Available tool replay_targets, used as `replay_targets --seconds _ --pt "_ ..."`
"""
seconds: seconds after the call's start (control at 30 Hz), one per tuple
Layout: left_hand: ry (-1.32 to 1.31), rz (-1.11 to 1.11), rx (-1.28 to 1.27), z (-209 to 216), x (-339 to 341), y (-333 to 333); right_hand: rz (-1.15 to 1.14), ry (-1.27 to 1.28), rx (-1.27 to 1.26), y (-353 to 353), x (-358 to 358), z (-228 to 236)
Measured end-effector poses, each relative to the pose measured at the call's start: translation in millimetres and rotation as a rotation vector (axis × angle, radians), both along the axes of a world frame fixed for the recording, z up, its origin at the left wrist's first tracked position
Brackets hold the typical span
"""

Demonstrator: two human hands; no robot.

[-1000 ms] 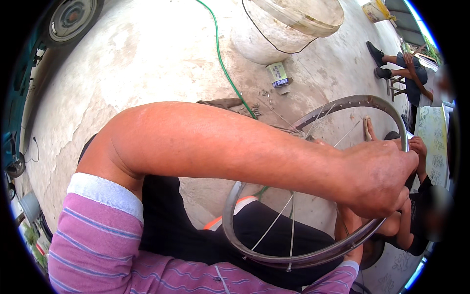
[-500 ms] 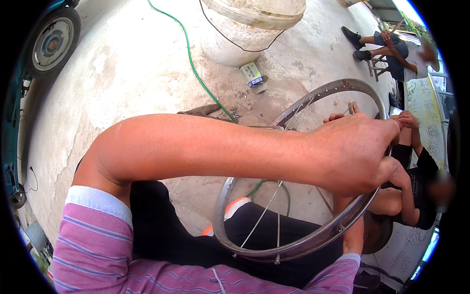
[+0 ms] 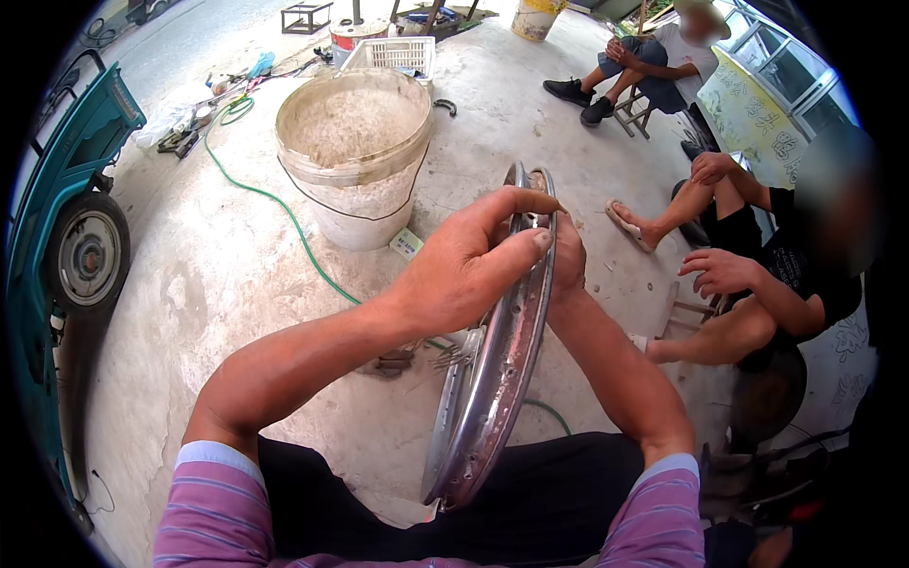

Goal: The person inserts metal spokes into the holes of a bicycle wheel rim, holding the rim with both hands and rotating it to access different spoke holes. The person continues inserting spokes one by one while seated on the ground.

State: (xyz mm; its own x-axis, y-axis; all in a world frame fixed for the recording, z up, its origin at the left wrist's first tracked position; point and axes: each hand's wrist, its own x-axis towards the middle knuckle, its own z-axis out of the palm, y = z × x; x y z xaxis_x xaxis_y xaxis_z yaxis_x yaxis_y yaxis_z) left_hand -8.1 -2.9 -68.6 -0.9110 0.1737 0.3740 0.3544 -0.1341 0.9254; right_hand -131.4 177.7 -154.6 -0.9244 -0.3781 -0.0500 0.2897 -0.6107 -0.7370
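A metal wheel rim (image 3: 502, 379) stands nearly edge-on between my knees, with small spoke holes along its outer face. Loose spokes and part of the hub (image 3: 464, 352) show on its left side. My left hand (image 3: 469, 251) is closed over the upper part of the rim, thumb pressed on the near face and fingers across the top. On the right side my right hand (image 3: 568, 254) wraps the same upper part; its fingers are mostly hidden by the rim and my left hand.
A large whitish bucket (image 3: 350, 161) stands ahead, with a small box (image 3: 406, 243) at its base. A green hose (image 3: 294, 227) crosses the concrete floor. At left is a teal vehicle (image 3: 80, 180). Two people sit at right, one's hand (image 3: 724, 272) near; a white crate (image 3: 393, 55) lies beyond.
The rim has turned from lying tilted and open-faced to standing nearly edge-on, and come toward the middle. My left arm has drawn back from reaching across to the right. The view has lifted.
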Motion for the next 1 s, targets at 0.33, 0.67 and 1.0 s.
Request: replay_targets --seconds 0.33,0.67,1.0 --pt "-0.085 0.028 0.048 6.2 10.9 -9.3 -0.043 0.071 0.179 -6.5 38.6 25.4" --pt "-0.095 0.001 0.137 -2.0 16.9 -5.4 0.289 -0.159 -0.032 -11.6 59.8 13.5" --pt "-0.389 -0.130 0.314 -2.5 17.5 6.3 0.250 -0.152 0.110 -7.8 63.8 -3.7"
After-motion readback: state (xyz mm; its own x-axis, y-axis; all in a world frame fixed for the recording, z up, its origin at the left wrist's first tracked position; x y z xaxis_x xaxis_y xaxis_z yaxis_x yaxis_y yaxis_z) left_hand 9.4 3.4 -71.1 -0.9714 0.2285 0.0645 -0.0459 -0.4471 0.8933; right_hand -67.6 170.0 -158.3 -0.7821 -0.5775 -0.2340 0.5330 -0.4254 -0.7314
